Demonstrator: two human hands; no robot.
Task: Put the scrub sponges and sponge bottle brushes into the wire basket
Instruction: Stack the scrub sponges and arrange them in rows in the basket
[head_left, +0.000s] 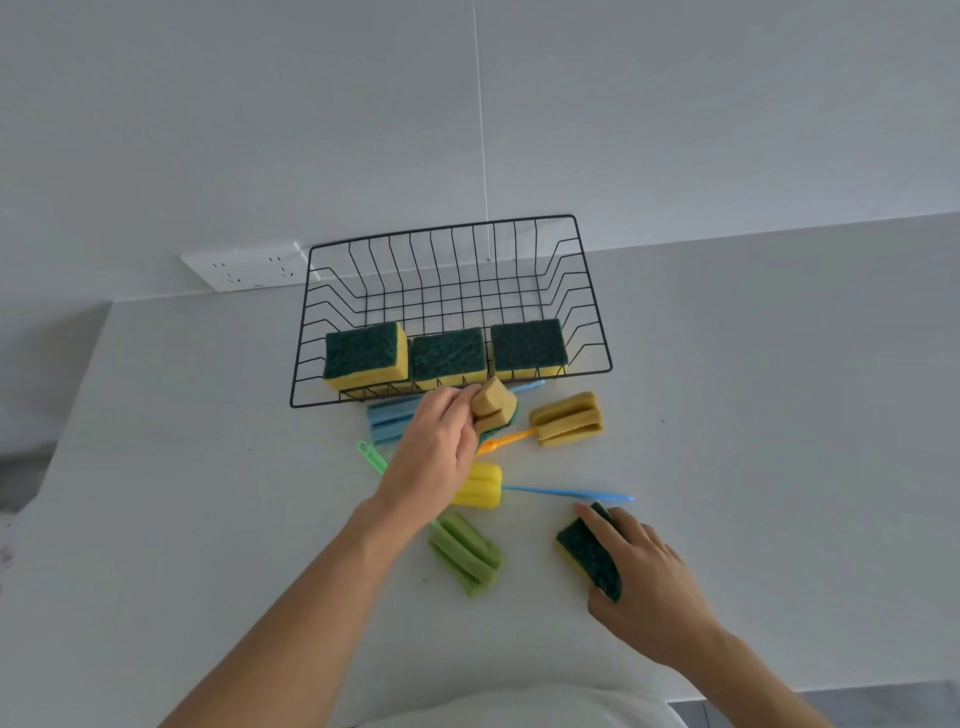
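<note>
A black wire basket (592, 291) stands at the back of the white counter with three green-and-yellow scrub sponges (449, 356) in a row along its near side. My left hand (434, 454) grips a scrub sponge (493, 405), yellow side up, just in front of the basket. My right hand (644, 582) is shut on another scrub sponge (589, 556) resting tilted on the counter. Sponge bottle brushes lie between them: a blue one (387, 423), a mustard one with an orange handle (566, 418), a yellow one with a blue handle (483, 486), a green one (465, 553).
A white wall socket plate (244, 270) sits behind the basket at the left. A thin white cord (483, 156) hangs down the wall to the basket's back edge. The counter's left edge (78, 384) runs diagonally.
</note>
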